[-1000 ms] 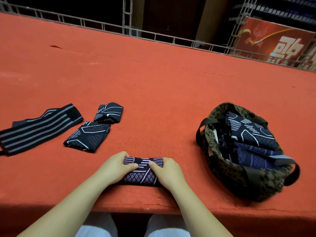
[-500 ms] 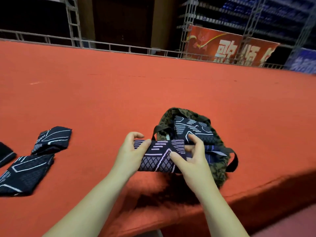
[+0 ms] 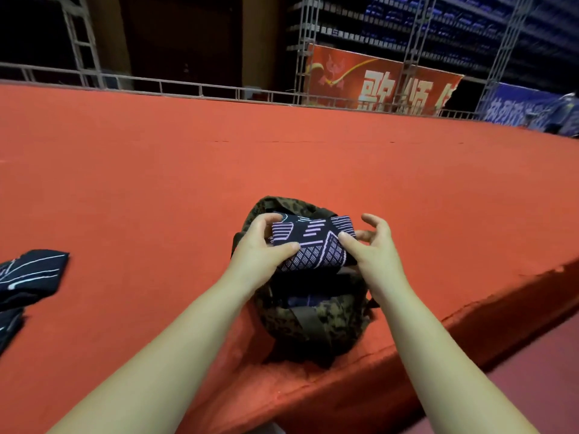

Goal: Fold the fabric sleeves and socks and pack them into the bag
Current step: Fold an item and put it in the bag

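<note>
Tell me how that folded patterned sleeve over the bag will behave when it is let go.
The folded sleeve is soft knit, so it will probably flop and partly unfold once released. It looks light: the left hand and right hand hold it by fingertips alone. The camouflage bag looks slack, so it may sag under it.

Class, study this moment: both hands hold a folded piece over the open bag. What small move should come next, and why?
Probably lower the folded sleeve into the camouflage bag and let go: the left hand and right hand hold it directly above the opening.
</note>
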### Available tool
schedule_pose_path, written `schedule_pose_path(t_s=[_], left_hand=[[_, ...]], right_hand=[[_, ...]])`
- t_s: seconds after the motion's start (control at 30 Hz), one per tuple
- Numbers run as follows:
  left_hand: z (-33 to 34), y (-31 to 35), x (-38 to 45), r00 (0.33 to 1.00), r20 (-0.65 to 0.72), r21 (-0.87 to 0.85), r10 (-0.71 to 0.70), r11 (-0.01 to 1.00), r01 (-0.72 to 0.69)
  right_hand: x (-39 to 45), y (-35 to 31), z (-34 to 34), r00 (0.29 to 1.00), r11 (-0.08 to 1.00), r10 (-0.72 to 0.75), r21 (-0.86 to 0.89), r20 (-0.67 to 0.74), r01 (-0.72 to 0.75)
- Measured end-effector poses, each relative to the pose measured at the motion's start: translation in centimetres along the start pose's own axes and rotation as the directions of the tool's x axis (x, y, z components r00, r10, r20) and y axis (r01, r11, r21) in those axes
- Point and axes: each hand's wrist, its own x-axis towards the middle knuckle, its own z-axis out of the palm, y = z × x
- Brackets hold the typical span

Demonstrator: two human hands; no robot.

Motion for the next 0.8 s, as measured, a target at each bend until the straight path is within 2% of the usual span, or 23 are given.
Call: schedule_pose_path(t_s=[0.1, 0.23, 0.27, 0.3, 0.33, 0.4, 0.43, 0.5, 0.57, 0.6, 0.67, 0.73, 0.8], left_hand=[[-0.8, 1.3, 4.4, 0.999, -0.002, 0.062, 0.034, 0.997, -0.034], [-1.3, 1.3, 9.3, 0.995, 0.028, 0.128, -0.094, 0.988, 0.089], [-1.3, 0.9, 9.9, 0.994, 0.028, 0.209, -0.104, 0.973, 0.096], [-1.1, 0.4, 10.5, 0.993, 0.035, 0.293, -0.111, 0.951, 0.096], [-0.9, -0.2, 11.0, 0.991, 0.046, 0.366, -0.128, 0.925, 0.102], [-0.5, -1.7, 11.5, 0.982, 0.044, 0.412, -0.182, 0.899, 0.148], [-0.4, -2.3, 11.7, 0.98, 0.036, 0.382, -0.193, 0.909, 0.165], [-0.5, -3.0, 12.2, 0.988, 0.015, 0.322, -0.156, 0.936, 0.143], [-0.9, -3.1, 12.8, 0.993, 0.007, 0.296, -0.117, 0.949, 0.109], [-1.0, -3.2, 13.1, 0.993, 0.016, 0.292, -0.12, 0.95, 0.11], [-0.9, -3.1, 13.6, 0.988, 0.084, 0.306, -0.133, 0.947, 0.101], [-0.5, -2.5, 13.9, 0.974, 0.184, 0.288, -0.129, 0.955, 0.073], [-0.1, -1.5, 14.4, 0.954, 0.23, 0.227, -0.19, 0.964, 0.137]], right_hand=[[3.8, -1.2, 1.1, 1.0, 1.0, -0.007, 0.015, 0.001, 0.007], [8.9, -0.7, 3.0, 0.991, 0.991, 0.131, -0.027, 0.027, -0.13], [9.7, -0.4, 3.2, 0.987, 0.983, 0.152, -0.112, 0.046, -0.146], [10.0, -0.4, 3.4, 0.984, 0.948, 0.16, -0.29, 0.077, -0.132], [10.5, -0.1, 3.5, 0.983, 0.863, 0.153, -0.498, 0.102, -0.083], [10.6, 0.2, 3.5, 0.997, 0.629, 0.007, -0.775, 0.082, 0.06], [10.4, 0.1, 3.5, 0.989, 0.573, -0.105, -0.807, 0.102, 0.144], [9.8, -0.2, 3.8, 0.918, 0.551, -0.26, -0.734, 0.3, 0.396], [8.9, -0.4, 4.3, 0.788, 0.496, -0.177, -0.638, 0.59, 0.589], [8.4, -0.1, 4.6, 0.727, 0.443, -0.097, -0.625, 0.68, 0.643], [7.9, 0.5, 4.8, 0.688, 0.379, -0.018, -0.632, 0.725, 0.676], [7.8, 0.5, 4.9, 0.691, 0.409, 0.008, -0.633, 0.723, 0.658], [7.9, 0.0, 4.8, 0.675, 0.435, 0.058, -0.627, 0.736, 0.646]])
